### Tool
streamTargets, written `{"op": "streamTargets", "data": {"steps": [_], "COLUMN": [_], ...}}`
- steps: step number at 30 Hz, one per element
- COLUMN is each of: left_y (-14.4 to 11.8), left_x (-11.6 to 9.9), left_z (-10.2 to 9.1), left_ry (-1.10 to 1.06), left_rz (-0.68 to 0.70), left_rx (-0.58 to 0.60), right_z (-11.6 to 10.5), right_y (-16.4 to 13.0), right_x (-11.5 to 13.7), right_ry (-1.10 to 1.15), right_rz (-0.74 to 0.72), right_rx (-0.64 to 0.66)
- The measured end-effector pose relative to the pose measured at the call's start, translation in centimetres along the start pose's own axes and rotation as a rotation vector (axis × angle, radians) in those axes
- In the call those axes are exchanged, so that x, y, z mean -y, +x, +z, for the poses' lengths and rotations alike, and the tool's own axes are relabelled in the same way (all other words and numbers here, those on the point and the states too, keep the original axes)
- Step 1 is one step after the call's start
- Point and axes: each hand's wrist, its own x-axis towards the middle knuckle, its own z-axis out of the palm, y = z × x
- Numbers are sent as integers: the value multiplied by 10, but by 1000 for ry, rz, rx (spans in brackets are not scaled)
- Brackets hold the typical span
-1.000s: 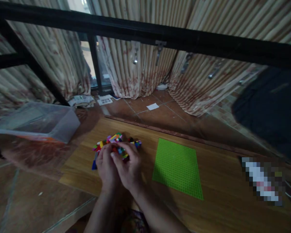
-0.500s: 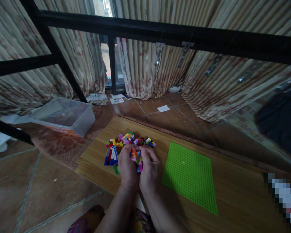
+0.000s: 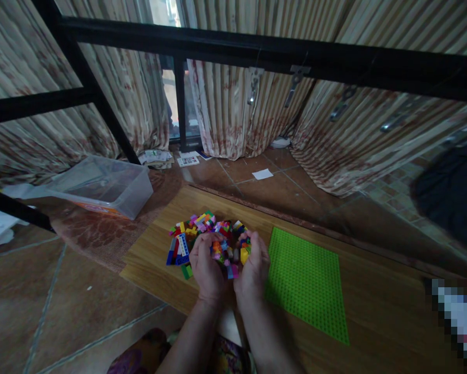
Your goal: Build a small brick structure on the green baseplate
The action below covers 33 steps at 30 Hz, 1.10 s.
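A heap of small colourful toy building bricks (image 3: 225, 250) lies on the wooden table in front of me. My left hand (image 3: 207, 265) curves along the near left side of the heap, its fingers bent over the bricks. On the right side, my right hand (image 3: 253, 262) is cupped inward, with yellow, orange and green bricks against its palm side. Both hands are open in a cupped shape, with a gap full of bricks between them. Some fingertips are hidden. Just right of my right hand lies a flat green studded baseplate (image 3: 307, 283).
The table (image 3: 381, 311) runs off to the right. On the floor at left stands a clear plastic bin (image 3: 135, 195). A black metal frame (image 3: 217, 44) crosses above, with striped curtains (image 3: 233, 111) behind. Papers (image 3: 262, 174) lie on the floor tiles.
My right hand has moved right, away from my left hand, toward the baseplate. The gap between the hands is wider and shows more bricks. My left hand has barely moved.
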Motion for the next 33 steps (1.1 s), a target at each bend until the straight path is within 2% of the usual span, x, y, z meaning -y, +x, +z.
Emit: {"op": "streamTargets", "data": {"steps": [4,11,16,20,23,25,27,30,33], "left_y": [1,10,10,9,8,7,5,4,4], "left_x": [10,17,12,8,0,-8,-16,-23,-22], "left_z": [-3,-12,-16,-16,-13,-11,-11,-11,-10], "left_ry": [38,155,194,203,202,274,385,444,331], "left_rz": [86,123,186,156,147,148,156,149,96], "left_rx": [30,45,48,49,81,116,152,207,229], "right_z": [-12,-16,-21,-23,-17,-10,-3,6,12], "right_y": [5,4,5,6,-1,-9,-18,-26,-29], "right_x": [-18,-27,-20,-6,5,11,12,11,9], "right_ry": [-256,-481,-443,-435,-397,-366,-355,-330,-268], "right_rz": [-218,-486,-496,-555,-557,-508,-471,-438,-379], "right_rx": [-55,79,118,176,324,483,587,592,547]}}
